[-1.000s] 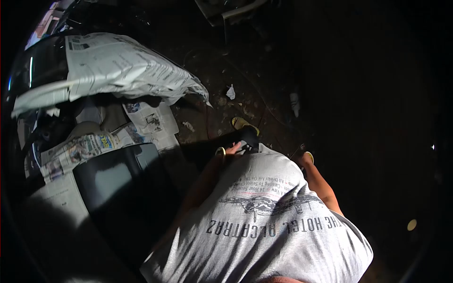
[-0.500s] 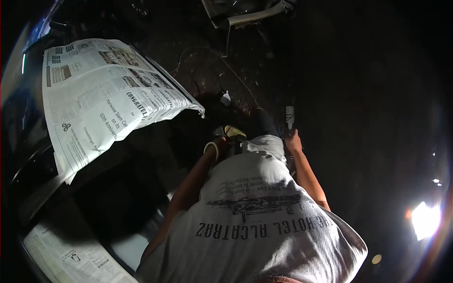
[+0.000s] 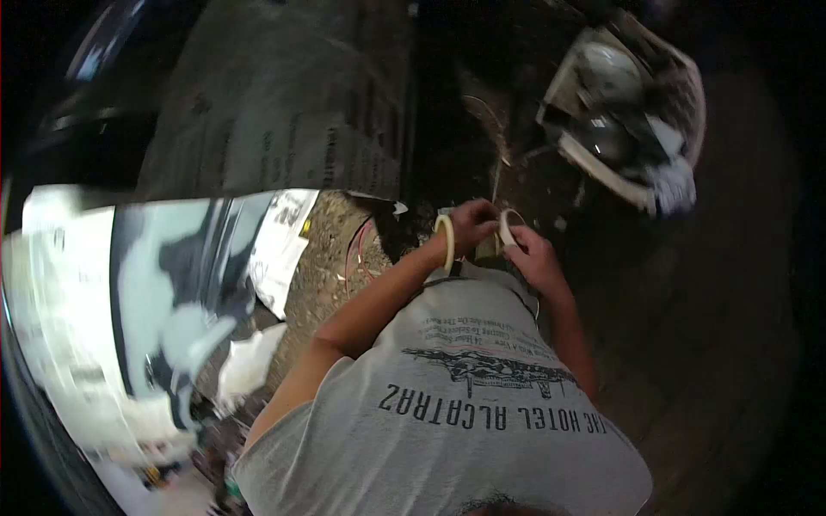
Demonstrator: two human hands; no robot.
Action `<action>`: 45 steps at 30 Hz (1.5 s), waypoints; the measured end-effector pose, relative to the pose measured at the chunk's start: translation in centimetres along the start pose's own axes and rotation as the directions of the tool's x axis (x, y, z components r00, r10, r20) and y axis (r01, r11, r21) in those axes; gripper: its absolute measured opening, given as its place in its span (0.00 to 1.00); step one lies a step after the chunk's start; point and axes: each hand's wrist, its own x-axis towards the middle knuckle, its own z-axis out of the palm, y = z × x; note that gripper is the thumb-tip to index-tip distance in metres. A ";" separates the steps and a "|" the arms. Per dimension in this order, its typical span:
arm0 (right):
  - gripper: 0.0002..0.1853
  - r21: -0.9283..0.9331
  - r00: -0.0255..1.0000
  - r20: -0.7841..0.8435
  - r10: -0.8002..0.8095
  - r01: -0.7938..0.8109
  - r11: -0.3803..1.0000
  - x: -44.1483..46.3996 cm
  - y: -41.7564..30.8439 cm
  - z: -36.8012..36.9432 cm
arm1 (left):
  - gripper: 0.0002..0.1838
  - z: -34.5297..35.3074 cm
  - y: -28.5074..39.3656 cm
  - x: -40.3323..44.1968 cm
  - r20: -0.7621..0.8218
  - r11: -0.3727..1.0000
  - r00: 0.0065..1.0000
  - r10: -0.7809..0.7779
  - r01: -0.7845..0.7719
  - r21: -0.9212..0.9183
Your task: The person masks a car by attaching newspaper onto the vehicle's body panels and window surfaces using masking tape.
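Left hand (image 3: 471, 225) and right hand (image 3: 535, 254) are being held close together, just beyond the hem of a grey printed shirt (image 3: 508, 447). Between them a pale roll (image 3: 504, 230), apparently tape, is being gripped by the right thumb and fingers. Left fingertips are being held bent right beside it; whether a loose end is being pinched by them cannot be told at this size. Around the left wrist a pale ring (image 3: 447, 245) is being worn. Judging by the pose, the roll's edge is being worked at, and a steady right grip with a careful left pinch is seemingly being called for next. At upper left, shadow is being cast over a printed sheet (image 3: 275, 129), while a glossy panel (image 3: 163, 275) below it is being brightly lit.
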 end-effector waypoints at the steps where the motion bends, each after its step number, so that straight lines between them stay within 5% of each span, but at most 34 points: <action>1: 0.18 -0.030 1.000 0.029 -0.011 0.012 0.999 0.8 0.1 -1.3 | 0.12 0.5 0.7 0.5 -0.027 1.000 0.999 -0.020 0.019 -0.020; 4: 0.21 0.038 0.992 0.123 -0.030 0.025 0.999 3.0 -0.6 -3.4 | 0.13 1.1 2.3 0.8 -0.156 0.999 0.988 -0.014 0.018 0.026; 6: 0.21 -0.083 0.987 0.157 -0.030 0.044 0.996 3.8 -2.8 -3.7 | 0.13 1.3 3.0 0.5 -0.284 0.997 0.959 0.019 0.004 0.079; 18: 0.19 -0.126 0.910 0.412 -0.046 0.107 0.986 8.4 -4.1 -1.9 | 0.10 2.8 1.1 -2.1 -0.666 0.994 0.742 0.073 -0.109 -0.012; 35: 0.21 -0.191 0.931 0.362 -0.037 0.113 0.975 8.8 -2.5 -1.3 | 0.11 4.6 -0.5 -1.5 -0.735 0.995 0.670 0.102 -0.086 0.059; 39: 0.21 -0.234 0.928 0.342 -0.149 0.238 0.943 9.1 -0.9 -1.8 | 0.10 4.2 -0.5 -0.8 -0.697 0.994 0.710 0.105 -0.047 0.102; 41: 0.21 -0.381 0.924 0.352 -0.148 0.286 0.879 8.1 -3.8 -1.9 | 0.10 4.0 0.6 -1.0 -0.707 0.999 0.707 0.002 -0.025 -0.022; 45: 0.23 -0.372 0.797 0.415 -0.439 0.589 0.717 9.2 -3.3 -3.2 | 0.11 2.6 1.9 -1.1 -0.662 0.993 0.745 0.080 -0.003 0.116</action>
